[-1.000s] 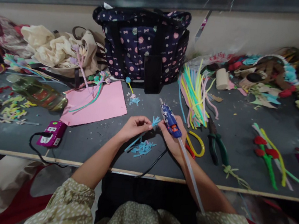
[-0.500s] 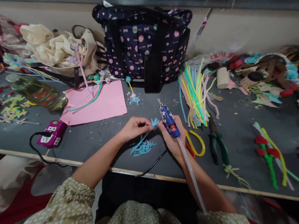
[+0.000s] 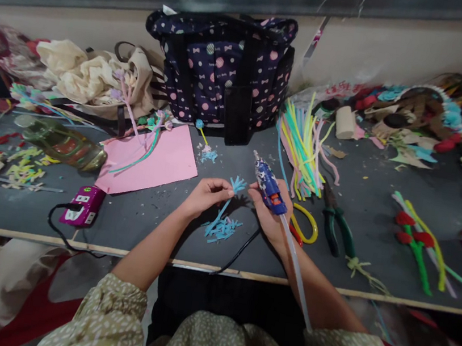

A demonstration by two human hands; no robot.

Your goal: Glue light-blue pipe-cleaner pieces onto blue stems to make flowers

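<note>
Between the thumb and fingers of my left hand point(image 3: 207, 195) is a blue pipe-cleaner flower point(image 3: 238, 185), its short petals fanned at the top and its thin stem slanting down. My right hand point(image 3: 271, 210) is closed round a dark blue glue gun point(image 3: 269, 187), whose nozzle points up and away. A long translucent glue stick point(image 3: 297, 271) trails from the gun's back end along my forearm. Under the flower a small heap of cut blue pieces point(image 3: 224, 230) lies on the dark table. The right fingertips are a little apart from the petals.
Green-handled pliers point(image 3: 337, 225) and yellow-handled scissors point(image 3: 306, 224) lie right of my right hand. Behind are a bundle of pipe cleaners point(image 3: 305, 149), a phone point(image 3: 237, 116) and a patterned bag point(image 3: 215, 68). Leftward lie pink paper point(image 3: 163, 163), a bottle point(image 3: 63, 144) and a purple socket block point(image 3: 85, 207).
My right hand with the glue gun has drawn back slightly to the right. Its fingertips have come away from the blue flower, whose petals now show more fully.
</note>
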